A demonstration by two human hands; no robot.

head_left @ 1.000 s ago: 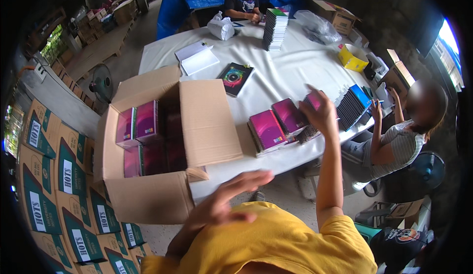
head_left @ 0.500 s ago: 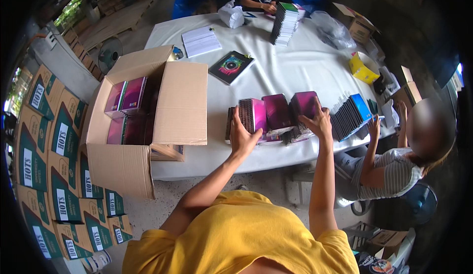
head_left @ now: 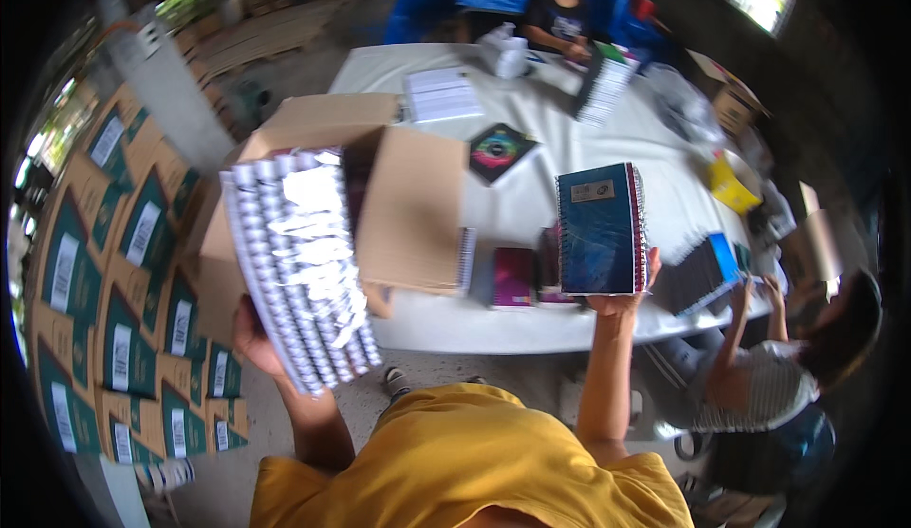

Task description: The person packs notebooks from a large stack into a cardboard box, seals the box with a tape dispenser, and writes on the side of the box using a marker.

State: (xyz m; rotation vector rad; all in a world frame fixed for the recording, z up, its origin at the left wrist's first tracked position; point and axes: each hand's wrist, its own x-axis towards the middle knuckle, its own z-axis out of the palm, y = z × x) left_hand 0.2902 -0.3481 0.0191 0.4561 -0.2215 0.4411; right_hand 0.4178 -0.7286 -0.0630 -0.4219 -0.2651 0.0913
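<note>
Clasps glossy-wrapped, white-coiled notebook stack low in half-curled, partly hidden left hand; cradles blue-covered spiral notebook bundle in cupped right hand, likely for balance, by near edge of white table.

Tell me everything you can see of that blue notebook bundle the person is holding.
The blue notebook bundle looks like several coil-bound notebooks together. Its blue front bears a pale rectangular label near the top; coils line the left edge, and more coils and dark red show at the right. It looks glossy, perhaps clear-wrapped. The right hand holds it roughly upright by its lower end, before the white-covered table.
</note>
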